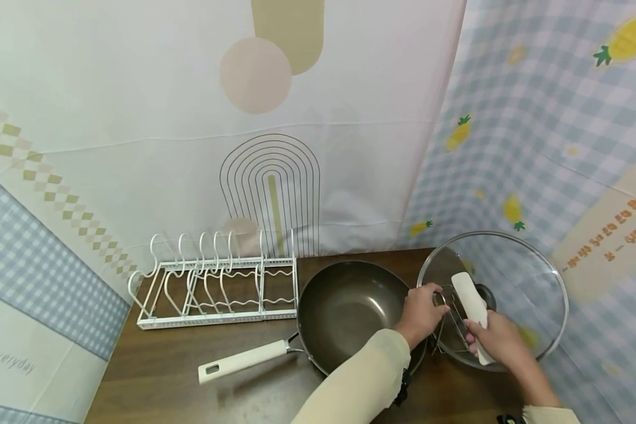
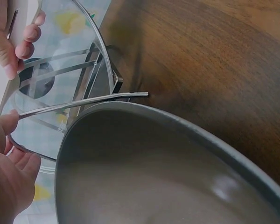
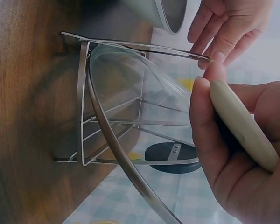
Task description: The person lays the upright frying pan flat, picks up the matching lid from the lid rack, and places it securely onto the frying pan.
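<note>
A large round glass lid (image 1: 530, 277) with a metal rim leans upright at the right, its lower edge in a small metal wire stand (image 3: 82, 105). My left hand (image 1: 421, 309) pinches the stand's bent wire loop (image 2: 79, 102) between thumb and fingers. A long white handle (image 1: 470, 300) is gripped by my right hand (image 1: 500, 337), its thumb lying along it. The handle overlaps a dark round fitting (image 3: 173, 157) at the lid's middle. Just left of the stand is a dark frying pan (image 1: 344, 312), and my left forearm crosses over its near side.
A white wire rack (image 1: 217, 317) with curved dividers stands at the back left. The pan's cream handle (image 1: 244, 360) points left across the wooden table (image 1: 153, 377). Patterned cloth walls (image 1: 360, 176) enclose the back and both sides, and the lid is close against the right one.
</note>
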